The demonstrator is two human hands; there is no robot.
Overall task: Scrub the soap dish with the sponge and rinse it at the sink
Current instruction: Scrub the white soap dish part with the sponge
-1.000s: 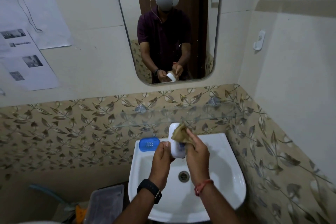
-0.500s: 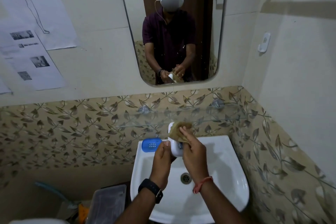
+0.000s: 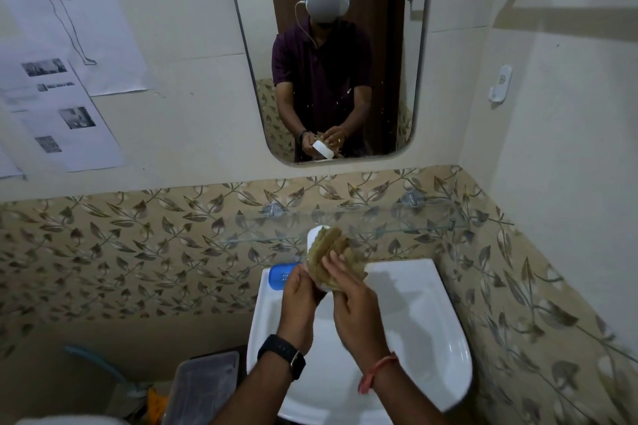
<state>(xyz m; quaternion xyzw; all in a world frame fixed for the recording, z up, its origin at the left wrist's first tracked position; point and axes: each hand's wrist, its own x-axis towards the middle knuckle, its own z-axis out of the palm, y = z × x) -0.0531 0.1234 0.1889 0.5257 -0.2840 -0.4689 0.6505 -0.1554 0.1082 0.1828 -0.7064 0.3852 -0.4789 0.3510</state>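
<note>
Where legible print lacks: sponge (image 3: 334, 258) (brownish) against soap dish (image 3: 313, 235).

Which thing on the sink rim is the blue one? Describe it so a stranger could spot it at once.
Start at the white sink under the mirror and go to its back left corner. There, just left of the left hand, lies a small blue soap dish part with rounded corners and tiny holes. It is the only blue thing on the sink; the piece being scrubbed is white.
</note>
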